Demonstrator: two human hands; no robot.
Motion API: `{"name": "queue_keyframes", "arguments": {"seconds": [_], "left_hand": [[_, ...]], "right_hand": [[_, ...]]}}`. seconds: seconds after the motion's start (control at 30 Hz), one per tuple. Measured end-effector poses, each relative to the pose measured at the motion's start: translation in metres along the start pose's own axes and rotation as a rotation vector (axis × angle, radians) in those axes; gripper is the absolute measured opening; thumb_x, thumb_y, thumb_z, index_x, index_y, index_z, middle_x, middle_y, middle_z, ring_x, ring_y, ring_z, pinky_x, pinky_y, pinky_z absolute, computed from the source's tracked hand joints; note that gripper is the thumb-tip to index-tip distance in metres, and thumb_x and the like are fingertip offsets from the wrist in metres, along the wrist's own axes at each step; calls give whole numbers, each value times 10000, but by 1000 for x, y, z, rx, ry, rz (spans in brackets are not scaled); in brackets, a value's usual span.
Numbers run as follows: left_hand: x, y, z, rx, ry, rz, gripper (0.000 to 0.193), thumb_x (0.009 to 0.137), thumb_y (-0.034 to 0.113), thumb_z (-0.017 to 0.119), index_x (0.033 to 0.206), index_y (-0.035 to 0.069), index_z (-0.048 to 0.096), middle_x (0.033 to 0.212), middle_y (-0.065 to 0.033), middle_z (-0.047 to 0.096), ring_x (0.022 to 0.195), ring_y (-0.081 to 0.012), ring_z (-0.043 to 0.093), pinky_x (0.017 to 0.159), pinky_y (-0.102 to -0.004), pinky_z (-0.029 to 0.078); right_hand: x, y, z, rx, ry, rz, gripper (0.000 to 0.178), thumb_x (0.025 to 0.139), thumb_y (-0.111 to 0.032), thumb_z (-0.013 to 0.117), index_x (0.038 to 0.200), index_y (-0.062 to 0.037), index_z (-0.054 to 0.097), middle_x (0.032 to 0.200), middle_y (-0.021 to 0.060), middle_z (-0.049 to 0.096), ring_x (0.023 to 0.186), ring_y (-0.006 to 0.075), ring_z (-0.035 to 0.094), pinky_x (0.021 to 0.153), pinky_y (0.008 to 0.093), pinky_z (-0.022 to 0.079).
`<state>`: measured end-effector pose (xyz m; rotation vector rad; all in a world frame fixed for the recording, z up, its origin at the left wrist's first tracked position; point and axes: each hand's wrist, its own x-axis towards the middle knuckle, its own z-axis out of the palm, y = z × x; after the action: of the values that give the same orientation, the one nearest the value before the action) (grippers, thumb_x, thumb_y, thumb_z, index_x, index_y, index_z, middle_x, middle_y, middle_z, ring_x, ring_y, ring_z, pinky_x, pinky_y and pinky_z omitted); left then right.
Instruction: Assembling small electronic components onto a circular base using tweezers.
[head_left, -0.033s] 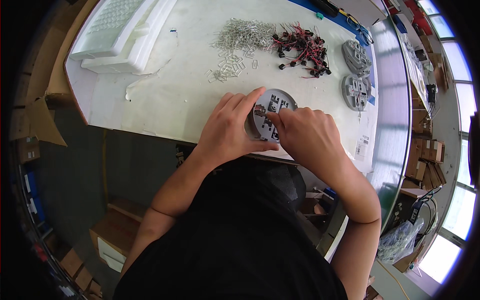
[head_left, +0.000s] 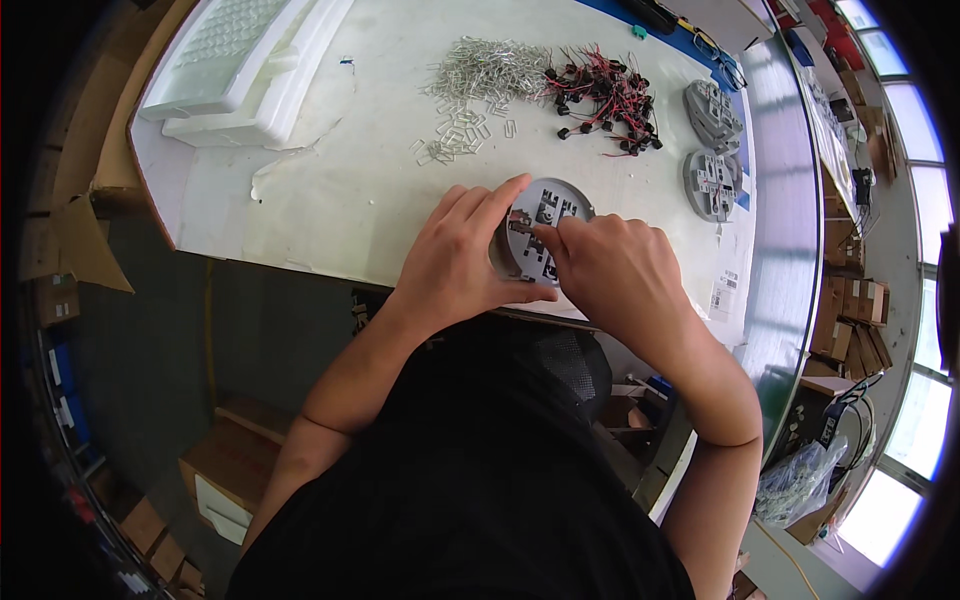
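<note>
At the table's near edge, my left hand point(head_left: 448, 250) grips a round grey plastic housing point(head_left: 540, 192) by its rim, fingers at the far side and thumb at the near side. Black slots and small fittings show on the housing's face. My right hand point(head_left: 622, 275) is closed, its thumb and forefinger pinched together over the middle of that face. A small dark metallic bit point(head_left: 522, 228) shows at those fingertips; whether it is held or part of the housing, I cannot tell. The right hand covers the housing's right side.
Beyond the hands lie a heap of U-shaped metal wire pieces point(head_left: 490, 75) and a pile of black parts with red leads point(head_left: 605, 95). Several similar grey housings point(head_left: 712, 185) sit at the right. White foam trays point(head_left: 235, 90) stand at the far left of the white table point(head_left: 330, 210).
</note>
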<state>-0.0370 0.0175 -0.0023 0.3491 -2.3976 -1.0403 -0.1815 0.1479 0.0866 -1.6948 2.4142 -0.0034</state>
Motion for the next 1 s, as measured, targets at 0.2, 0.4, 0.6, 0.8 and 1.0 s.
{"name": "queue_keyframes", "arguments": {"seconds": [0.2, 0.4, 0.6, 0.8, 1.0], "left_hand": [[0, 0, -1, 11, -1, -8, 1127, 623, 549, 968, 1516, 24, 524, 1115, -137, 685, 1044, -336, 616, 972, -459, 518], [0, -5, -17, -129, -121, -67, 1011, 665, 306, 996, 1515, 25, 527, 1172, -155, 687, 1096, -340, 629, 996, -454, 524], [10, -9, -22, -155, -245, -131, 795, 741, 86, 915, 1456, 15, 574, 1167, -150, 699, 1068, -301, 657, 941, -412, 548], [14, -22, -6, -530, -222, -315, 560, 816, -6, 853, 1350, 57, 699, 1040, -106, 695, 830, -241, 659, 756, -307, 549], [26, 35, 7, -144, -139, 58, 463, 884, -62, 785, 1322, 80, 745, 874, -75, 664, 703, -171, 607, 659, -296, 504]], "right_hand": [[-2, 7, 2, -69, -63, -54, 300, 1054, -315, 621, 905, -113, 785, 671, 130, 698, 592, 352, 716, 523, 457, 549], [-4, 20, 12, 122, -62, 17, 302, 1023, -369, 670, 930, -95, 756, 686, 141, 690, 636, 357, 719, 574, 451, 563], [-41, 13, 49, 486, 246, -36, 363, 911, -341, 825, 1139, -93, 688, 939, 90, 707, 705, 332, 698, 653, 434, 574], [-54, 16, 64, 233, 685, -244, 458, 819, -249, 882, 1214, -109, 698, 946, 61, 706, 727, 260, 709, 592, 387, 574], [-68, 123, 50, 126, 1137, -9, 491, 774, 53, 677, 1245, -78, 717, 884, 66, 699, 707, 216, 675, 538, 336, 486]]}}
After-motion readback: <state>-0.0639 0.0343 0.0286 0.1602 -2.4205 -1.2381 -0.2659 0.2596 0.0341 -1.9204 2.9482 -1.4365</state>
